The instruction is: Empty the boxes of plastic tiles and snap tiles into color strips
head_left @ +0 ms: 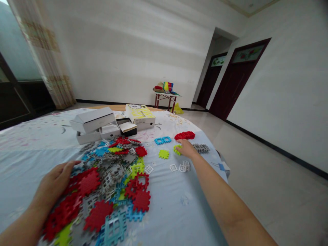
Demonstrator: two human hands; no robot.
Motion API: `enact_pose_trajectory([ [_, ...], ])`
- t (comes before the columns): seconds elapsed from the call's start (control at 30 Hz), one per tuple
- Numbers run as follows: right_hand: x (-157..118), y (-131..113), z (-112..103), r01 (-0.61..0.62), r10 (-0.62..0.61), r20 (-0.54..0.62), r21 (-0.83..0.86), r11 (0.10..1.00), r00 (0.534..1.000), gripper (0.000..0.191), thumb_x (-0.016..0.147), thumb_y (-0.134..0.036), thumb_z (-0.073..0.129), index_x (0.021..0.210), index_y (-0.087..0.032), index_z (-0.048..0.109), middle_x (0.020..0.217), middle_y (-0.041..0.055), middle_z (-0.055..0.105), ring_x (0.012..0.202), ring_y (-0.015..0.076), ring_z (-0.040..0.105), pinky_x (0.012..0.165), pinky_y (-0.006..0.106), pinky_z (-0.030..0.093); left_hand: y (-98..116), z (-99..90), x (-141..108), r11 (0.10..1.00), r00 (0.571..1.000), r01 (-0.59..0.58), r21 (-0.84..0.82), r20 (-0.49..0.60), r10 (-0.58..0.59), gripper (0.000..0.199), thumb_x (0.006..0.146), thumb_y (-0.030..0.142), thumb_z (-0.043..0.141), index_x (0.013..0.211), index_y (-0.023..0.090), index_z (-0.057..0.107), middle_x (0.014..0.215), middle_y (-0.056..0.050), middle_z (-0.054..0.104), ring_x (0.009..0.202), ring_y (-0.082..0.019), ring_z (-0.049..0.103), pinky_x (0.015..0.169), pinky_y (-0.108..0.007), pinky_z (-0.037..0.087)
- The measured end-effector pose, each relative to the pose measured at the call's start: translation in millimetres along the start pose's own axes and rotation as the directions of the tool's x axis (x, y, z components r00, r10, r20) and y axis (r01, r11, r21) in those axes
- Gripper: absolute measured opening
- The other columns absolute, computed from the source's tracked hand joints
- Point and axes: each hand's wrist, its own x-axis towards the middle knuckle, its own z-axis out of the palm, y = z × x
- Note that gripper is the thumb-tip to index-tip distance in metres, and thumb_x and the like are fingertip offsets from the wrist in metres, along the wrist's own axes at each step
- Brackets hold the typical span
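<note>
A big pile of toothed plastic pieces, with red [98, 215], grey and blue [114, 227] ones, spreads over the cloth. My left hand [55, 181] rests at the pile's left edge, fingers stretched out over it, nothing visibly held. My right hand [186, 148] reaches to a green piece [177, 149] on the cloth; its fingers touch the piece. Just left of it lies another green piece [163, 154]. Behind are two joined blue squares [163, 140] and a row of red pieces [185, 135]. A grey row [202, 148] sits right of my right hand.
White open boxes [93, 119], a black box [126, 126] and a yellow-and-white box [140, 116] stand behind the pile. Small white window pieces [182, 167] lie nearer me. A small table [167, 94] stands by the wall.
</note>
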Motion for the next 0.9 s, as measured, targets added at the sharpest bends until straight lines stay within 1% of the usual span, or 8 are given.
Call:
enact_pose_trajectory([
  [0.07, -1.3, 5.0, 1.5, -0.105, 0.106, 0.017, -0.040, 0.994, 0.994, 0.043, 0.080, -0.034, 0.055, 0.118, -0.012, 0.054, 0.115, 0.0143, 0.058, 0.109, 0.0218, 0.053, 0.092, 0.032, 0.037, -1.7, 1.0, 1.9, 1.000, 1.000, 0.004, 0.000, 0.003, -0.004, 0.063, 0.077, 0.053, 0.023, 0.106, 0.014, 0.063, 0.114, -0.013, 0.061, 0.110, -0.029, 0.053, 0.097, -0.041, 0.037],
  [0.13, -0.9, 6.6, 4.4, -0.157, 0.160, 0.049, -0.067, 0.985, 0.986, 0.044, 0.083, -0.040, 0.050, 0.117, -0.013, 0.054, 0.116, 0.0147, 0.058, 0.109, 0.0221, 0.053, 0.090, 0.031, 0.038, -2.8, 1.9, 3.0, 1.000, 1.000, 0.007, -0.005, 0.000, -0.007, 0.062, 0.077, 0.053, 0.023, 0.105, 0.015, 0.064, 0.114, -0.013, 0.061, 0.109, -0.028, 0.053, 0.097, -0.041, 0.037],
  [0.2, 0.7, 6.3, 7.3, -0.191, 0.197, 0.066, -0.084, 0.978, 0.978, 0.044, 0.083, -0.042, 0.047, 0.115, -0.013, 0.055, 0.115, 0.0150, 0.059, 0.108, 0.0228, 0.053, 0.089, 0.031, 0.038, -2.6, 2.0, 2.8, 1.000, 1.000, 0.007, -0.003, 0.000, -0.007, 0.061, 0.078, 0.052, 0.023, 0.105, 0.015, 0.063, 0.114, -0.012, 0.061, 0.110, -0.028, 0.053, 0.097, -0.041, 0.037],
  [0.37, 2.1, 3.7, 10.8, -0.244, 0.253, 0.075, -0.115, 0.963, 0.965, 0.045, 0.081, -0.044, 0.049, 0.111, -0.013, 0.057, 0.112, 0.0158, 0.061, 0.105, 0.0244, 0.055, 0.085, 0.030, 0.039, 1.3, -0.8, -0.9, 1.000, 1.000, -0.013, 0.004, 0.025, 0.013, 0.061, 0.078, 0.050, 0.023, 0.107, 0.013, 0.062, 0.115, -0.013, 0.060, 0.110, -0.028, 0.052, 0.096, -0.042, 0.037],
  [0.6, -2.1, -16.7, 16.7, -0.254, 0.269, 0.108, -0.136, 0.958, 0.957, 0.047, 0.080, -0.048, 0.047, 0.113, -0.016, 0.056, 0.114, 0.0148, 0.060, 0.106, 0.0241, 0.055, 0.083, 0.030, 0.039, 3.4, -0.7, 0.9, 0.999, 0.998, 0.035, -0.006, 0.044, -0.035, 0.065, 0.077, 0.053, 0.021, 0.108, 0.013, 0.061, 0.118, -0.015, 0.058, 0.112, -0.028, 0.050, 0.099, -0.041, 0.034],
  [0.77, -4.7, -31.3, 19.4, -0.235, 0.250, 0.121, -0.124, 0.964, 0.961, 0.050, 0.081, -0.051, 0.046, 0.116, -0.016, 0.054, 0.114, 0.0147, 0.059, 0.106, 0.0242, 0.054, 0.084, 0.031, 0.039, -4.5, 1.0, 4.0, 1.000, 0.998, -0.012, 0.000, 0.055, 0.012, 0.063, 0.077, 0.051, 0.021, 0.107, 0.012, 0.061, 0.116, -0.015, 0.059, 0.112, -0.028, 0.051, 0.099, -0.040, 0.034],
  [0.83, -6.9, -34.4, 17.2, -0.229, 0.240, 0.089, -0.119, 0.966, 0.967, 0.053, 0.080, -0.053, 0.046, 0.117, -0.016, 0.053, 0.115, 0.0154, 0.058, 0.107, 0.0254, 0.052, 0.085, 0.033, 0.038, -7.4, 2.0, 4.6, 1.000, 0.998, -0.030, -0.003, 0.049, 0.030, 0.063, 0.078, 0.052, 0.021, 0.106, 0.013, 0.061, 0.116, -0.014, 0.059, 0.112, -0.028, 0.051, 0.099, -0.039, 0.034],
  [0.9, -9.1, -37.8, 14.5, -0.189, 0.193, 0.028, -0.115, 0.975, 0.981, 0.056, 0.078, -0.055, 0.049, 0.119, -0.017, 0.053, 0.118, 0.0148, 0.056, 0.111, 0.0272, 0.048, 0.089, 0.037, 0.035, -8.5, 2.9, 4.8, 1.000, 0.999, -0.027, 0.000, 0.043, 0.027, 0.063, 0.078, 0.053, 0.021, 0.107, 0.014, 0.061, 0.117, -0.014, 0.059, 0.113, -0.027, 0.050, 0.099, -0.040, 0.034],
])
